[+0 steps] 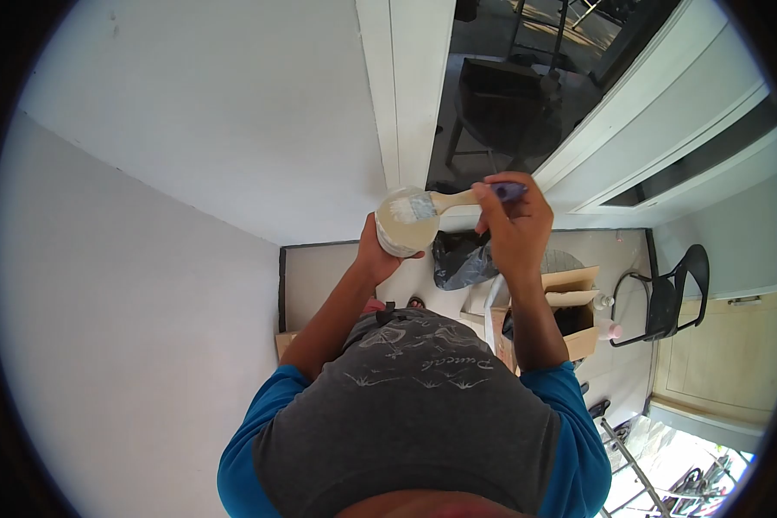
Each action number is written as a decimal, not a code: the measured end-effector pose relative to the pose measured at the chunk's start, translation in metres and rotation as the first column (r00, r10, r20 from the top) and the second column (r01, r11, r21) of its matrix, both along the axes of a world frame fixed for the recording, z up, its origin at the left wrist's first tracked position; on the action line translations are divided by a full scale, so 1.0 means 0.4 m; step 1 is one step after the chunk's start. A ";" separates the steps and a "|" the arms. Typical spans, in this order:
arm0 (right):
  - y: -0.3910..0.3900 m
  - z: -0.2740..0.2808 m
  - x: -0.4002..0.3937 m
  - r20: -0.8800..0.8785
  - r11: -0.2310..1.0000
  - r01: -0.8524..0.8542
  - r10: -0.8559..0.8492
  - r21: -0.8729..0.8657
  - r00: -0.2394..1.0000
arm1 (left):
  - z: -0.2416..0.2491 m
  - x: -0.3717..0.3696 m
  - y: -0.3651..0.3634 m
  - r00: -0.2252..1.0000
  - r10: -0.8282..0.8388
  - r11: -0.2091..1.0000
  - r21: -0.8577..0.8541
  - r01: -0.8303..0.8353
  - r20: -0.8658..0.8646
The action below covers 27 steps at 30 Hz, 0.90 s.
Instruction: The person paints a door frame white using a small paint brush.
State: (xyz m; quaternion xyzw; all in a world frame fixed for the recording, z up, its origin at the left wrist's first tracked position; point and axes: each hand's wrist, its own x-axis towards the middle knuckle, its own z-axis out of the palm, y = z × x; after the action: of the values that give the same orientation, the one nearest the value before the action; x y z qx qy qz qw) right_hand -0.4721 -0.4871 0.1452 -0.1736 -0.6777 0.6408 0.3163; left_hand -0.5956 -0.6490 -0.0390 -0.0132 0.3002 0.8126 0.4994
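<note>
My left hand point(382, 250) wraps round the side of a round tub of cream-coloured paint point(403, 231), held up in front of my chest with its open top facing me. My right hand point(515, 223) grips a flat paintbrush point(456, 200) by its handle, which has a purple end. The brush's pale bristles lie over the paint at the tub's top, and its metal band overlaps the rim in this view. Whitish smears mark the outside of the tub.
White walls point(207, 112) and a white-framed glass door point(518, 86) stand ahead. Below are a black plastic bag point(463, 259) and an open cardboard box point(581, 332). A black chair point(665, 298) stands at the right, near a wooden door point(721, 354). A metal ladder-like frame point(634, 466) is lower right.
</note>
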 end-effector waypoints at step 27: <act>-0.197 -0.090 -0.251 -0.030 0.879 0.245 -0.255 0.408 0.966 | -0.019 -0.334 -0.130 0.986 -0.164 0.984 -0.070 0.166 0.027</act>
State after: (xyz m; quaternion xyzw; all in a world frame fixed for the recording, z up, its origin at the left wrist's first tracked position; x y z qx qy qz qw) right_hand -0.5727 -0.5658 0.1090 -0.1975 -0.7722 0.4364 0.4174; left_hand -0.7291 -0.7008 -0.0467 -0.0147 0.3241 0.7569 0.5673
